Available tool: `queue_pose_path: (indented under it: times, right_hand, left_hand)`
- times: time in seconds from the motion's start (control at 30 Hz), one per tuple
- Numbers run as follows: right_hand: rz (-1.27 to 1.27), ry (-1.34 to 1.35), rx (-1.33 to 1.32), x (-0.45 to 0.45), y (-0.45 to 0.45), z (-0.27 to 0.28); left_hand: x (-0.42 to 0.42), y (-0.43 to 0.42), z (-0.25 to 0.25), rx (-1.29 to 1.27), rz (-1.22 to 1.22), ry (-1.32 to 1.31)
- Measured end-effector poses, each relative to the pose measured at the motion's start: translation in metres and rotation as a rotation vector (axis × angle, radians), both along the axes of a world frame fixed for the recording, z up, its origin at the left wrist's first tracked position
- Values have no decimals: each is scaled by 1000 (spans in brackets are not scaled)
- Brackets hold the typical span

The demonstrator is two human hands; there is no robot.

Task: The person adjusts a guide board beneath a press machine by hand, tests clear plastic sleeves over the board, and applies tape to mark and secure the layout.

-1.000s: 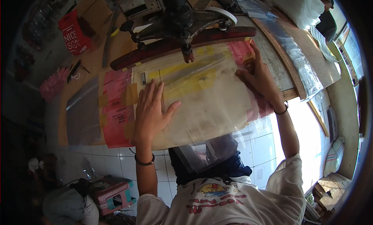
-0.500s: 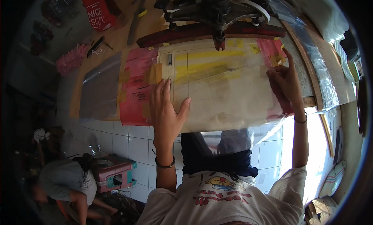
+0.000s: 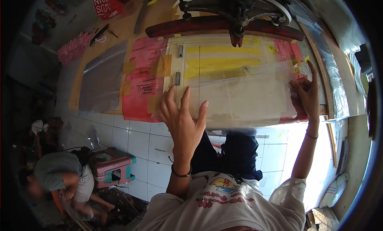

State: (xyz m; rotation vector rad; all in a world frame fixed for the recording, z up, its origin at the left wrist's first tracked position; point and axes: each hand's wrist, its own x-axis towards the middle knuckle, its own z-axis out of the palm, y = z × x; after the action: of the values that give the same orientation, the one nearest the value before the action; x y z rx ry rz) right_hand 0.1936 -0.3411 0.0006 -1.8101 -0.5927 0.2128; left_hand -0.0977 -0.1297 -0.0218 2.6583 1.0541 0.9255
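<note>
On a wooden tabletop [image 3: 125, 25], in a cluttered room with a white tiled floor [image 3: 157, 149], lies a cream work surface [image 3: 223, 41] banded with yellow strips [image 3: 223, 63] and flanked by red panels [image 3: 143, 71] patched with tan tape. Two small metal pieces [image 3: 180, 51] sit near its left side. Along the far side stands a dark metal machine [image 3: 235, 11] with a curved dark-red bar [image 3: 199, 25]. Farther left are a grey film [image 3: 101, 81], a pink crinkled bundle [image 3: 74, 47] and a red bag [image 3: 105, 7] with white lettering. Low on the left, a co-worker [image 3: 60, 167] bends down beside a pink-and-teal plastic stool [image 3: 111, 167].

A clear plastic sheet [image 3: 243, 93] lies over the near part of the cream surface, reaching onto the right-hand red area. Its long axis runs left to right across the person's front, and its far edge slants, the right end farther from the body.

The left hand [image 3: 183, 119] is at the sheet's left end, fingers spread and pointing away from the person; whether the fingertips press down cannot be told. The right hand [image 3: 308, 91] is at the sheet's right edge, index finger extended, thumb near the curled fingers; whether they pinch the plastic is unclear.
</note>
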Motion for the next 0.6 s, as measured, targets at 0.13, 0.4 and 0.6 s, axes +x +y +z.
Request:
queue_pose_path:
  times: [0.13, 0.4, 0.6]
  right_hand:
    - [7, 16, -83, 0, 4, 9]
    - [10, -2, -86, -5, 9, 11]
    - [-61, -121, -59, -9, 14, 10]
  left_hand:
    - [2, -1, -3, 0, 4, -18]
    - [0, 1, -5, -24, -6, -14]
    - [8, -6, -5, -8, 84, 28]
